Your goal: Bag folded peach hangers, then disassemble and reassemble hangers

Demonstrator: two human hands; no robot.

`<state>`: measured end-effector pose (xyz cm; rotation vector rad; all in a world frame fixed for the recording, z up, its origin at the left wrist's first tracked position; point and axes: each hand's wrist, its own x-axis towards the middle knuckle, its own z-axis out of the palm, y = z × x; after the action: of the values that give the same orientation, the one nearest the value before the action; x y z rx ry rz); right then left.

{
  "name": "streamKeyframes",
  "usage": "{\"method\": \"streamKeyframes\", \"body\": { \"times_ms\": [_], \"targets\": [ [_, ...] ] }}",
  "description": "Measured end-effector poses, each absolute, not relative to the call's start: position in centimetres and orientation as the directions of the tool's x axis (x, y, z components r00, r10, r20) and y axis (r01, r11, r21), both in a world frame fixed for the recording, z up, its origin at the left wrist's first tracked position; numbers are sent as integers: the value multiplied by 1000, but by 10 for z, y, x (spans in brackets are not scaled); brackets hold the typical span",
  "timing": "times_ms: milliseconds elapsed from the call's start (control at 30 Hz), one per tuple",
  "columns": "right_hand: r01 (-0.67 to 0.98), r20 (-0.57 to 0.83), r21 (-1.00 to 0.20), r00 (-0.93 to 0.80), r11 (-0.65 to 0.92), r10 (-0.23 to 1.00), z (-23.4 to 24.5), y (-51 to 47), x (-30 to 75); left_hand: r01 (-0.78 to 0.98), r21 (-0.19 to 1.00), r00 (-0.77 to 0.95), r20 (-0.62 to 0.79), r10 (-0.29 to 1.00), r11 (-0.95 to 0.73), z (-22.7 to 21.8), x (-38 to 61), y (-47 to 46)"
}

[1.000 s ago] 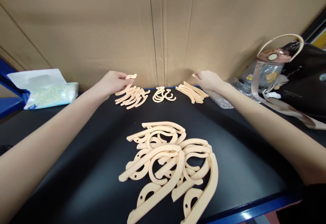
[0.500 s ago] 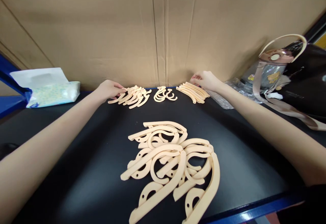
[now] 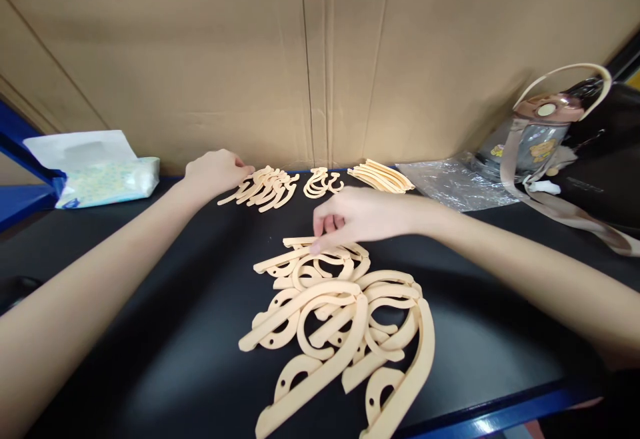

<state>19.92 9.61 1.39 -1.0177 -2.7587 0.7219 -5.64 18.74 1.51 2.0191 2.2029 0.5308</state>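
Note:
A heap of cream, curved flat pieces [image 3: 345, 332] with small holes lies in the middle of the black table [image 3: 160, 332]. My right hand [image 3: 360, 216] hovers over the heap's far edge, fingers curled down, thumb touching the topmost piece. My left hand [image 3: 215, 169] rests at the far left against a small pile of hook-shaped pieces [image 3: 263, 188], fingers bent on them. Further along the back lie a little group of curly pieces [image 3: 323, 184] and a stack of long curved strips [image 3: 383, 177].
A cardboard wall [image 3: 320, 59] closes the back. A tissue pack [image 3: 103, 176] lies at the far left by a blue frame [image 3: 20, 166]. At the right sit a clear plastic bag [image 3: 453, 182], a strapped bottle [image 3: 535, 139] and a black bag [image 3: 600, 159].
My right hand left the stack of strips at the back and came forward to the middle heap. My left hand put its hook piece down and stays at the left pile.

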Motion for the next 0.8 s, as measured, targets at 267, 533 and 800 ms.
{"method": "streamKeyframes", "body": {
  "times_ms": [267,533,800],
  "targets": [
    [653,13,-244,-737,717,676,5,74,182,978,194,20,276,961,-77,32,-23,164],
    [646,123,-453,-637,614,761,7,96,191,895,353,180,276,944,-274,38,-1,147],
    [380,271,-848,-288,369,919,12,127,207,334,942,154,-15,988,-37,38,15,139]
  ]
}}
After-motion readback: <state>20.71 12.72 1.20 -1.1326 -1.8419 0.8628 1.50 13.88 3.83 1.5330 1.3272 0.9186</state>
